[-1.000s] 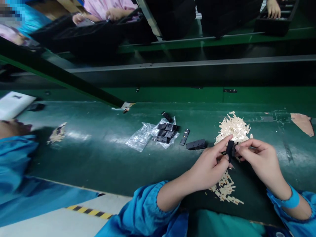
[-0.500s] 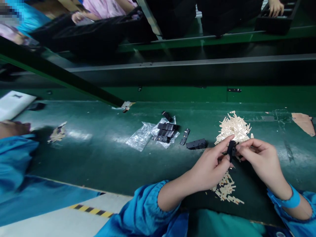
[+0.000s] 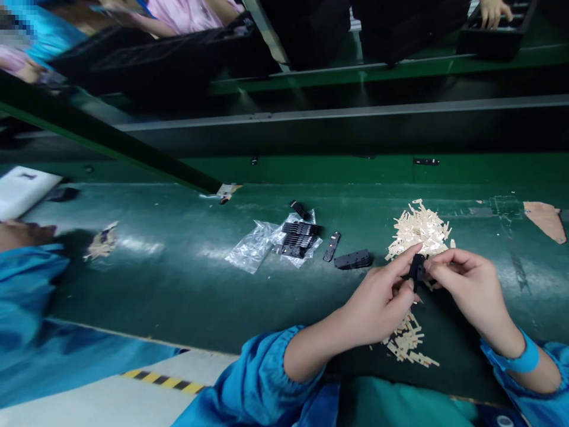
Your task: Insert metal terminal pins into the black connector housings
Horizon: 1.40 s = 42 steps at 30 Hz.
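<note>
My left hand is closed around a small black plastic part, gripping it upright between thumb and fingers. At the part's right side, my right hand has thumb and index finger pinched together; whatever is between those fingertips is hidden. Just behind both hands lies a heap of small cream-coloured flat pieces. A looser scatter of similar pieces is in front, partly under my left hand. Left of my hands are a stack of black strips and a single black strip.
More black strips lie on clear plastic bags on the green bench. A green post slants across the left. A co-worker's sleeve is at far left, near a small pile. Other people work opposite.
My hands stay almost in place, the black part still held between them. Across the bench, the arm of a person in pink has shifted at the upper left.
</note>
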### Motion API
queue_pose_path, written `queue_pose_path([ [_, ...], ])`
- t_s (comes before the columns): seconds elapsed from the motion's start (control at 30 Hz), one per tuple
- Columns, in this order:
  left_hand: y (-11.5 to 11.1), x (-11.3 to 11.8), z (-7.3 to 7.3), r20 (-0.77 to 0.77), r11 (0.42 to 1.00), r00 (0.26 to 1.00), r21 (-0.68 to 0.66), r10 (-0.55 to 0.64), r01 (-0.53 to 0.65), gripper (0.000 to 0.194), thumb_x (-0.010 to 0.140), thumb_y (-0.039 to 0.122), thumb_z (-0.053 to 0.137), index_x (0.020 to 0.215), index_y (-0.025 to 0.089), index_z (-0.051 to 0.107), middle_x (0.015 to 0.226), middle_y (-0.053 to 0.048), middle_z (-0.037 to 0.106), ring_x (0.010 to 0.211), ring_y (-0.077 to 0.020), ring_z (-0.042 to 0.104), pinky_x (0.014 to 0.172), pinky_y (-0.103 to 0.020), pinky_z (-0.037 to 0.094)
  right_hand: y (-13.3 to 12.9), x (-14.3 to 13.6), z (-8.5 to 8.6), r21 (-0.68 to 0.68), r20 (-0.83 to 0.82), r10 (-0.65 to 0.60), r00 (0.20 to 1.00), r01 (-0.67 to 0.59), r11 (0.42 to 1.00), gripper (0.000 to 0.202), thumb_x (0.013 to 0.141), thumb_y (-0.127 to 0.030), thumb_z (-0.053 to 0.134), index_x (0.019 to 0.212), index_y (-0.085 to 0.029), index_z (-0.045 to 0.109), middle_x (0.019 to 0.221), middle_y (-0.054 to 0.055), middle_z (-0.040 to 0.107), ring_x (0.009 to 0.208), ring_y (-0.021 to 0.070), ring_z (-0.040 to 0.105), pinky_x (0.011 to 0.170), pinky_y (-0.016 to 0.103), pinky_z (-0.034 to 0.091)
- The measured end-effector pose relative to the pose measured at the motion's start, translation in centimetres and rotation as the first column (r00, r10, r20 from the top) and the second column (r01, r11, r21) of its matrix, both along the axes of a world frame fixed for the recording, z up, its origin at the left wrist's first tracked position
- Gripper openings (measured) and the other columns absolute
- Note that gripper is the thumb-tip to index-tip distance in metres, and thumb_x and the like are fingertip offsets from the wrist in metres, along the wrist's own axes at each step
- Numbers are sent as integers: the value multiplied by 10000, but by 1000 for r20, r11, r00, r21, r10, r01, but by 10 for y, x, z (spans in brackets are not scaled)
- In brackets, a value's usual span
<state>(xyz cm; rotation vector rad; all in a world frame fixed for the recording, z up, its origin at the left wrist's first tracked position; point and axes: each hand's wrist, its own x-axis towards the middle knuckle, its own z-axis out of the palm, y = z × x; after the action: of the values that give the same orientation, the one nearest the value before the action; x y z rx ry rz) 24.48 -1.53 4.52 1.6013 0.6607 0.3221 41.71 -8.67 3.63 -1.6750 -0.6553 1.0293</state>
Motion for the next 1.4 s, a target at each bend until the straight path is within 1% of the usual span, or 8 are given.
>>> queue_pose_path([
  [0.1,0,0,0,16,1000,1000,-1,-4,4,663,954,179,449,1605,235,339,1162,-115,737,839,-177,736,725,-327,598,1,1,0,11,-9,16,1000,-16,1000,146,719,-339,787,709,-197,756,703,55,751,559,167,626,510,275,508],
  [0.3,1,1,-1,23,1000,1000,-19,-1,1,666,955,172,441,1610,224,326,1150,-108,742,813,-159,733,697,-300,585,1,1,1,10,-28,16,999,-16,1000,104,706,-304,774,710,-200,766,690,49,751,570,171,651,517,268,513],
  [0.47,2,0,0,26,998,1000,-62,-7,9,668,955,170,458,1608,231,329,1181,-109,733,824,-160,740,723,-307,594,1,1,1,16,-52,18,998,-17,1000,97,698,-295,784,709,-200,770,693,45,752,577,169,661,542,271,533],
  [0.6,2,0,-1,36,997,999,-72,-3,6,671,956,176,455,1612,227,320,1188,-109,725,828,-157,738,731,-305,596,1,1,1,3,-62,33,998,-33,999,114,690,-306,806,719,-201,770,656,31,724,541,150,624,508,258,503],
  [0.73,2,1,-1,35,998,999,-69,-7,9,664,957,174,451,1608,211,330,1190,-121,725,824,-156,741,736,-304,592,1,1,0,3,-68,34,997,-34,999,135,687,-317,815,714,-196,760,612,24,692,535,154,615,497,261,490],
  [0.9,3,2,2,46,998,999,-64,-4,7,658,956,161,449,1603,203,335,1185,-114,733,815,-147,738,727,-294,590,0,1,-2,17,-54,31,998,-30,999,151,691,-324,814,723,-188,757,610,23,688,539,154,613,504,262,487],
  [1.03,2,3,4,52,998,999,-65,3,0,653,952,151,445,1595,193,343,1190,-113,734,808,-145,739,678,-273,580,1,1,-1,7,-53,21,998,-20,1000,178,680,-346,821,709,-186,749,604,24,686,540,146,602,503,250,469],
  [1.4,2,1,0,51,995,999,-97,14,-9,665,945,153,464,1598,211,346,1162,-112,736,792,-153,745,656,-275,580,1,-2,0,15,-43,3,999,-2,1000,182,672,-351,809,707,-186,741,640,34,698,535,143,589,508,264,462],
])
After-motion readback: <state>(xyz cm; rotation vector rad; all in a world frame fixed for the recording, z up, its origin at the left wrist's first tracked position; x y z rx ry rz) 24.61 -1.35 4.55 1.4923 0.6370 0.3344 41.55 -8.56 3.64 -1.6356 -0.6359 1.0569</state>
